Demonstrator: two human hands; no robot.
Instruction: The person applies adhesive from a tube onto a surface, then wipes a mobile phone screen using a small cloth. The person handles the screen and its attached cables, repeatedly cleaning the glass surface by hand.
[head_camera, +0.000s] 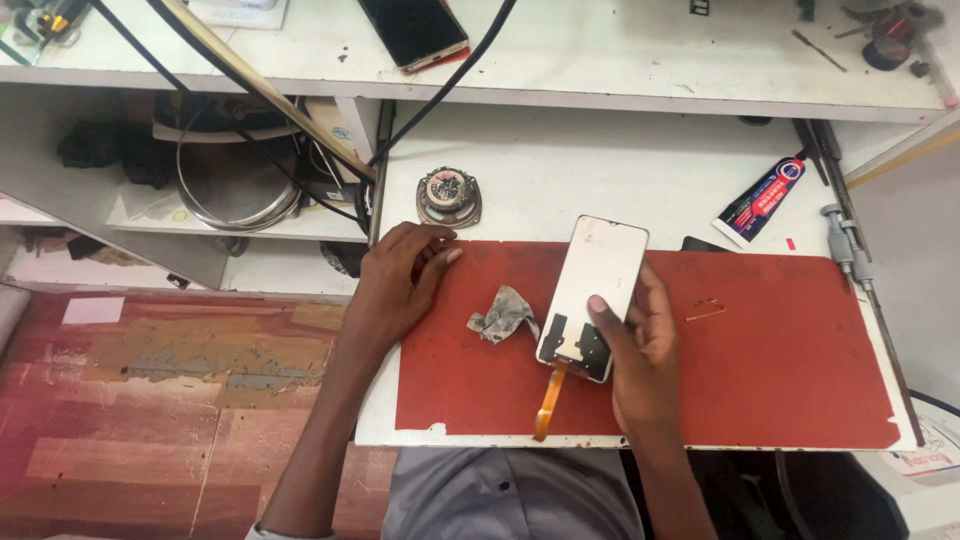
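Observation:
My right hand (640, 350) holds a phone display panel (598, 280) by its lower end, white back side up, tilted over the red work mat (780, 360). An orange flex ribbon (548, 400) hangs from the panel's bottom edge. My left hand (398, 285) rests flat on the mat's left edge, fingers slightly apart, holding nothing. A crumpled grey cloth (503, 314) lies on the mat between the two hands, just left of the panel.
A small round speaker (448, 195) sits behind the mat on the white desk. A glue tube (762, 200) lies at the back right beside metal tools (848, 245). A dark phone (413, 30) and black cables (440, 95) are on the upper shelf.

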